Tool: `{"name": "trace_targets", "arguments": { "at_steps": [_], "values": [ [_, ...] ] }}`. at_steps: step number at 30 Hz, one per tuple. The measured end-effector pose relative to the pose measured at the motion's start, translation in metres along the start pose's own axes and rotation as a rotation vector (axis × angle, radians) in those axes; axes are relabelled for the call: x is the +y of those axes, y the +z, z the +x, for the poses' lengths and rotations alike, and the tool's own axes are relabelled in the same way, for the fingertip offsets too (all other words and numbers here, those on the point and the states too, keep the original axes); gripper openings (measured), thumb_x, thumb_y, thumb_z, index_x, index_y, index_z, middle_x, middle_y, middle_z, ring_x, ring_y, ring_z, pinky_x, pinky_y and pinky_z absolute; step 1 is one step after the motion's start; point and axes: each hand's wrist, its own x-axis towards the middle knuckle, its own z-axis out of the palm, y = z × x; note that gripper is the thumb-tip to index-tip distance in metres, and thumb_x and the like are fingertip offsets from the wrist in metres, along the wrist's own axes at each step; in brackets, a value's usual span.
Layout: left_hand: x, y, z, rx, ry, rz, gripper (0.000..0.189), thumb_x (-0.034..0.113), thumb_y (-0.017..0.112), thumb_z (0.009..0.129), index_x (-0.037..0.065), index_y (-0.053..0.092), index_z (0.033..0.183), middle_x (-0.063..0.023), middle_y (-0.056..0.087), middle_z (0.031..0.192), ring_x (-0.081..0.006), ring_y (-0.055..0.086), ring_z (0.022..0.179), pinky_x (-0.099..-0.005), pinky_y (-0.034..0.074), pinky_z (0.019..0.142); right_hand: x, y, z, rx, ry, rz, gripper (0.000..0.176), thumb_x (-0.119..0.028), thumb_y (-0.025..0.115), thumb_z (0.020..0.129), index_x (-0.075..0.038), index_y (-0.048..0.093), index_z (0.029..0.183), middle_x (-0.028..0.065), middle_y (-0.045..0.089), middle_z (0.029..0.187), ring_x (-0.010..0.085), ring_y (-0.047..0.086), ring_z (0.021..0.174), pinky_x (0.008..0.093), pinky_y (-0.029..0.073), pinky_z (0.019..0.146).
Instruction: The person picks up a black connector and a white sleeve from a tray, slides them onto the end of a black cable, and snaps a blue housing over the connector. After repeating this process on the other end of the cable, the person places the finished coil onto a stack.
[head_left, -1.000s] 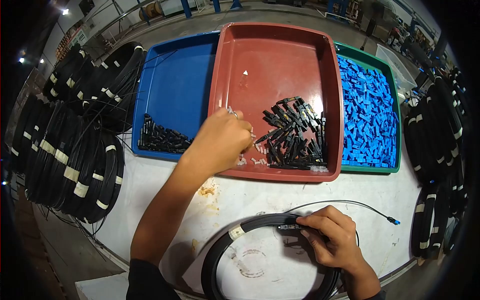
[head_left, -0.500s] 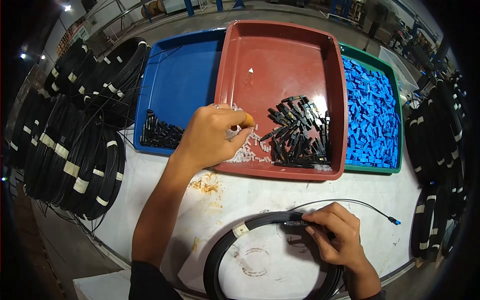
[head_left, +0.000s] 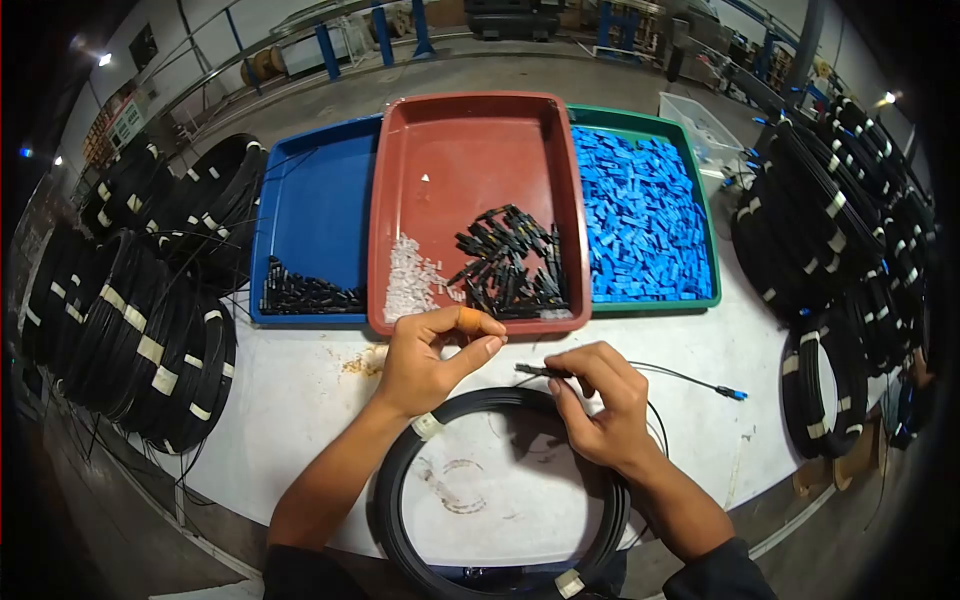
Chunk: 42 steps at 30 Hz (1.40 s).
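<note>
My left hand (head_left: 430, 360) hovers just in front of the red tray (head_left: 470, 140), thumb and orange-capped forefinger pinched on a small white part that is mostly hidden. My right hand (head_left: 600, 410) holds the black connector (head_left: 535, 371) on the end of a cable, its tip pointing at the left fingers. Under both hands a black cable coil (head_left: 500, 545) lies on the white table (head_left: 290, 400). In the red tray are a pile of small white parts (head_left: 412, 275) and a heap of black connectors (head_left: 505, 265).
A blue tray (head_left: 310, 190) on the left holds black pieces (head_left: 305, 295); a green tray (head_left: 712, 270) on the right is full of blue parts (head_left: 640, 210). Taped black cable coils are stacked left (head_left: 130, 300) and right (head_left: 840, 240). A thin cable ends in a blue plug (head_left: 733, 393).
My left hand has come out of the red tray's white pile and back toward me, close to the right hand. The right hand lifted the connector off the coil. The view shifted.
</note>
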Motion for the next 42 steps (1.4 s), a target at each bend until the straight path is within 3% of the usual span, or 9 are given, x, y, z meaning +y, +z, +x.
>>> {"name": "trace_targets", "arguments": {
  "at_steps": [6, 8, 9, 11, 15, 30, 34, 40, 42],
  "values": [
    [-0.004, 0.008, -0.014, 0.003, 0.070, -0.017, 0.015, 0.001, 0.077, 0.089, -0.003, 0.076, 0.103, -0.0068, 0.074, 0.094, -0.0106, 0.063, 0.087, -0.0270, 0.048, 0.081, -0.002, -0.001, -0.001, 0.021, 0.082, 0.008, 0.023, 0.004, 0.072, 0.082, 0.001, 0.072, 0.105, 0.0140, 0.070, 0.091, 0.0256, 0.069, 0.077, 0.0325, 0.052, 0.064],
    [-0.004, 0.008, -0.018, 0.013, 0.110, 0.019, 0.015, 0.000, 0.078, 0.087, -0.003, 0.076, 0.101, -0.0073, 0.075, 0.094, -0.0107, 0.062, 0.085, -0.0268, 0.047, 0.080, 0.002, 0.001, -0.001, 0.050, 0.005, 0.024, 0.022, 0.003, 0.072, 0.082, 0.001, 0.073, 0.104, 0.0132, 0.071, 0.091, 0.0241, 0.068, 0.074, 0.0318, 0.050, 0.061],
    [-0.005, 0.004, -0.019, -0.019, 0.118, 0.061, 0.012, -0.004, 0.075, 0.088, -0.005, 0.073, 0.100, -0.0128, 0.074, 0.096, -0.0166, 0.069, 0.092, -0.0299, 0.052, 0.086, 0.002, 0.001, 0.000, 0.039, 0.021, 0.021, 0.022, 0.003, 0.072, 0.082, 0.001, 0.073, 0.104, 0.0132, 0.071, 0.091, 0.0241, 0.068, 0.074, 0.0318, 0.050, 0.061],
    [-0.004, 0.004, -0.021, -0.017, 0.053, 0.034, 0.013, -0.004, 0.075, 0.088, -0.005, 0.073, 0.100, -0.0128, 0.075, 0.096, -0.0166, 0.069, 0.091, -0.0295, 0.052, 0.085, 0.002, 0.001, -0.001, 0.006, -0.001, 0.025, 0.022, 0.003, 0.072, 0.082, 0.001, 0.073, 0.104, 0.0129, 0.071, 0.091, 0.0240, 0.068, 0.074, 0.0319, 0.050, 0.060],
    [-0.004, 0.003, -0.022, -0.036, 0.082, 0.065, 0.012, -0.004, 0.075, 0.087, -0.005, 0.074, 0.099, -0.0126, 0.075, 0.094, -0.0159, 0.069, 0.089, -0.0289, 0.052, 0.085, -0.002, -0.001, -0.002, -0.059, 0.086, 0.039, 0.022, 0.003, 0.073, 0.082, 0.002, 0.074, 0.104, 0.0140, 0.071, 0.092, 0.0262, 0.070, 0.078, 0.0339, 0.054, 0.068],
    [0.002, 0.006, -0.022, -0.019, 0.183, 0.269, 0.015, -0.011, 0.075, 0.081, -0.003, 0.077, 0.094, -0.0134, 0.076, 0.090, -0.0168, 0.071, 0.085, -0.0278, 0.054, 0.080, 0.000, 0.000, -0.001, -0.028, 0.013, 0.013, 0.023, 0.006, 0.074, 0.080, 0.003, 0.074, 0.103, 0.0156, 0.071, 0.091, 0.0280, 0.071, 0.080, 0.0345, 0.056, 0.071],
    [0.001, 0.007, -0.023, 0.001, 0.116, 0.260, 0.015, -0.011, 0.075, 0.082, -0.003, 0.078, 0.094, -0.0133, 0.076, 0.090, -0.0163, 0.071, 0.086, -0.0273, 0.054, 0.080, 0.001, 0.001, -0.001, -0.024, 0.003, 0.005, 0.024, 0.007, 0.074, 0.079, 0.003, 0.074, 0.103, 0.0152, 0.070, 0.091, 0.0283, 0.071, 0.079, 0.0349, 0.056, 0.071],
    [0.001, 0.009, -0.022, 0.006, 0.182, 0.299, 0.016, -0.010, 0.076, 0.080, -0.002, 0.079, 0.095, -0.0117, 0.076, 0.087, -0.0148, 0.071, 0.081, -0.0255, 0.054, 0.075, 0.002, 0.001, -0.002, -0.010, -0.069, -0.077, 0.027, 0.007, 0.075, 0.076, 0.001, 0.074, 0.103, 0.0136, 0.067, 0.085, 0.0279, 0.067, 0.072, 0.0348, 0.053, 0.064],
    [-0.001, 0.009, -0.020, 0.027, 0.297, 0.357, 0.015, -0.005, 0.081, 0.079, -0.001, 0.080, 0.093, -0.0102, 0.077, 0.083, -0.0121, 0.068, 0.069, -0.0259, 0.053, 0.065, 0.004, 0.002, -0.004, -0.017, -0.080, -0.109, 0.028, 0.007, 0.076, 0.075, 0.001, 0.074, 0.102, 0.0130, 0.066, 0.083, 0.0276, 0.066, 0.070, 0.0346, 0.051, 0.062]
  ]
}}
